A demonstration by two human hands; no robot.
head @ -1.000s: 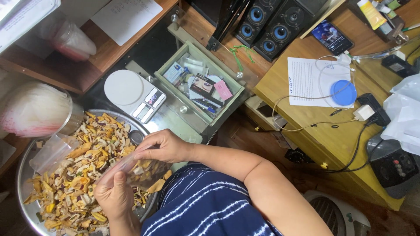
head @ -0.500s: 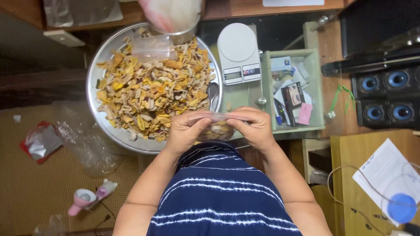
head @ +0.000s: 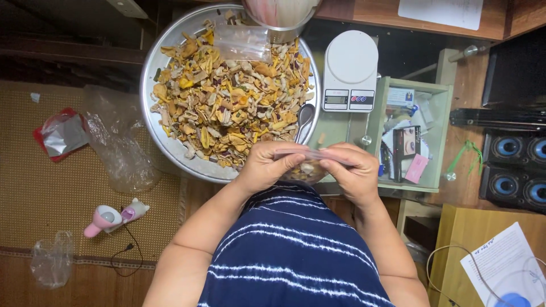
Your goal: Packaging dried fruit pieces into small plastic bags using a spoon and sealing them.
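Head: left hand (head: 266, 166), right hand (head: 354, 170) pinch bag (head: 307, 165) (thumbs up top).

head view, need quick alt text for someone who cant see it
Seen from above, a person's left hand and right hand pinch the top of a small clear bag of dried mixed chips. Behind it sit a round metal tray heaped with chips and a white kitchen scale.
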